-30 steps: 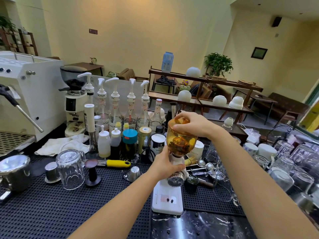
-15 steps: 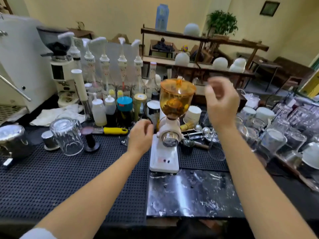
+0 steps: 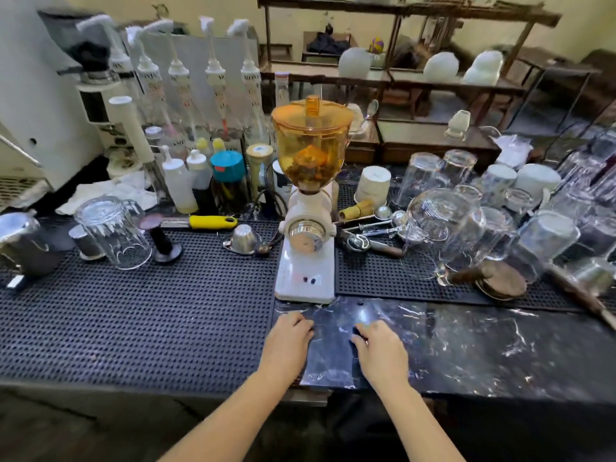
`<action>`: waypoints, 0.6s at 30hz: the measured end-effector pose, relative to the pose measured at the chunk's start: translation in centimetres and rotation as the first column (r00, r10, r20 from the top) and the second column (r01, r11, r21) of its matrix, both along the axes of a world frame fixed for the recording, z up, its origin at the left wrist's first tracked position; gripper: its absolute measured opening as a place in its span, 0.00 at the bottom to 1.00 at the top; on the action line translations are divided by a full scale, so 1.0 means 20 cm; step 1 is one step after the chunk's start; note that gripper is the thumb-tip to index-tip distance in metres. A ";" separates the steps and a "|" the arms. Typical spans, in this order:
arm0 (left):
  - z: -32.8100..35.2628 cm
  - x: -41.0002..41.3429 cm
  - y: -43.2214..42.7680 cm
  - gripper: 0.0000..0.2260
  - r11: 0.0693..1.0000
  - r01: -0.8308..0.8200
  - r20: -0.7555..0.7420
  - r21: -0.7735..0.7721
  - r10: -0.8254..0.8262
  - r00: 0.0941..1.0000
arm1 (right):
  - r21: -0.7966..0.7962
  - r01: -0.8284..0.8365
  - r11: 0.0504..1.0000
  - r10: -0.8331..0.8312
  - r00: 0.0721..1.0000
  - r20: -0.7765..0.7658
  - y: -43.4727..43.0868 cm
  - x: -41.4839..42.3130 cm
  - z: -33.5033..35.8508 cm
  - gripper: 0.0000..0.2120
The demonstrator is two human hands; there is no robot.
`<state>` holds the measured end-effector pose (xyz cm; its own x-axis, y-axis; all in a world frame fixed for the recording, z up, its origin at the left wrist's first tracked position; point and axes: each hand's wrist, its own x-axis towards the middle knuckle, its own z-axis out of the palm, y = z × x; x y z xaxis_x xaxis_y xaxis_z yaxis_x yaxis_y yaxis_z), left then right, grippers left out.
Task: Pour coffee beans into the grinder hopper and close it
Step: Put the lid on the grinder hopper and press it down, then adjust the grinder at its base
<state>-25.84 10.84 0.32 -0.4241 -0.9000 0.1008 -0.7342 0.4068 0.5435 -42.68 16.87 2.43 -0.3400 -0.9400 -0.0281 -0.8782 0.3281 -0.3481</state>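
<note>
One white electric coffee grinder [image 3: 305, 258] stands upright at the centre of the counter, its base partly on the black perforated rubber mat [image 3: 133, 315] and just behind the bare dark marble counter surface [image 3: 483, 345]. One amber transparent plastic hopper [image 3: 311, 151] sits on top of it; one amber lid with a raised knob [image 3: 312, 111] is seated on the hopper rim. Brown coffee beans [image 3: 308, 168] fill the lower part of the hopper. Two loose beans [image 3: 309, 280] lie on the grinder's base plate.

Two bare hands rest on the marble near the grinder base, not touching it. Left hand [image 3: 289, 338]: palm down, fingers loosely curled together, holding nothing. Right hand [image 3: 380, 348]: palm down, fingers slightly spread, holding nothing.

Left of the grinder: five clear syrup bottles with white pump tops [image 3: 213, 85] in a row; one teal-capped jar [image 3: 228, 166]; one yellow-handled tool [image 3: 211, 222] lying flat; one upturned clear glass mug [image 3: 111, 233]; one black tamper [image 3: 160, 238] standing upright; one small steel cup [image 3: 242, 240].

Right of the grinder: a cluster of upturned clear glasses [image 3: 443, 225], too overlapped to count; one white ceramic cup [image 3: 373, 183], upturned.
</note>
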 end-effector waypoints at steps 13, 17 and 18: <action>0.23 0.01 -0.23 0.12 0.420 0.287 -0.421 0.861 0.905 -0.061 | 0.365 0.578 0.730 -0.197 -0.333 0.922 -0.18 -0.11 0.11 0.08; 0.26 -0.01 -0.33 0.09 0.598 -0.135 -0.462 0.790 0.726 0.510 | 0.033 0.465 0.885 -0.336 0.587 0.737 -0.25 -0.12 0.09 0.09; 0.24 -0.01 -0.35 0.09 0.727 -0.282 -0.369 0.627 0.595 0.714 | -0.016 0.364 0.931 -0.304 0.801 0.515 -0.25 -0.11 0.07 0.11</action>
<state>-26.11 3.90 5.22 0.0155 -0.9409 -0.3384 -0.2901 -0.3281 0.8990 -44.80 11.85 3.88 -0.6012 -0.7777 -0.1839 -0.4192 0.5028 -0.7559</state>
